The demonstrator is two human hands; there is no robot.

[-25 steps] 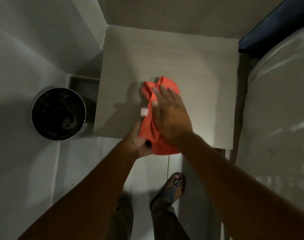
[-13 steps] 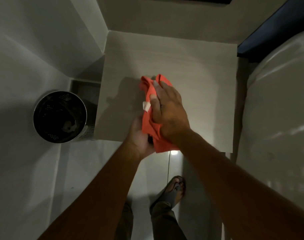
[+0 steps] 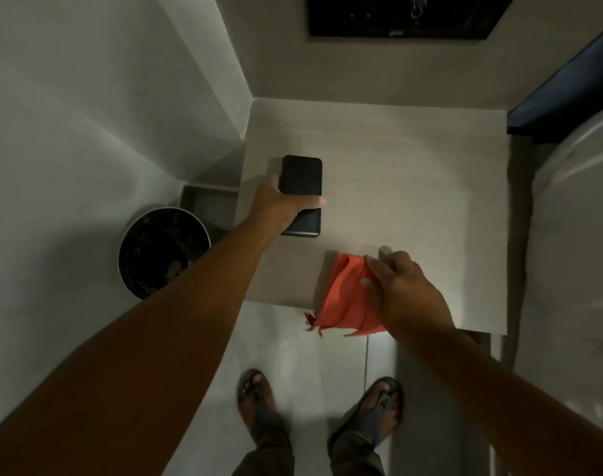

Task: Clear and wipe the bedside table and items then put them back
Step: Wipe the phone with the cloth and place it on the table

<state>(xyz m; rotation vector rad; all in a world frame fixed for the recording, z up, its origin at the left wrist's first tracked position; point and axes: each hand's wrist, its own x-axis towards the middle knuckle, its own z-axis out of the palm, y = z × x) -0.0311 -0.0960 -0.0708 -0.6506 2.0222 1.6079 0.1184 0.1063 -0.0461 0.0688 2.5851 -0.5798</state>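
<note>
While the left hand (image 3: 276, 204) grips a black phone (image 3: 302, 195) lying flat near the bench's (image 3: 413, 187) left edge, the right hand (image 3: 401, 292) pinches an orange cloth (image 3: 344, 300) at the front edge, its frayed corner hanging over. Beside the bench stands a black mesh bin (image 3: 162, 252).

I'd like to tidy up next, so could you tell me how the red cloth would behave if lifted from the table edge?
The cloth looks floppy: it is creased, and its frayed corner droops past the table edge. Probably light, since the right hand pins it with fingertips. It would likely sag when lifted.
</note>
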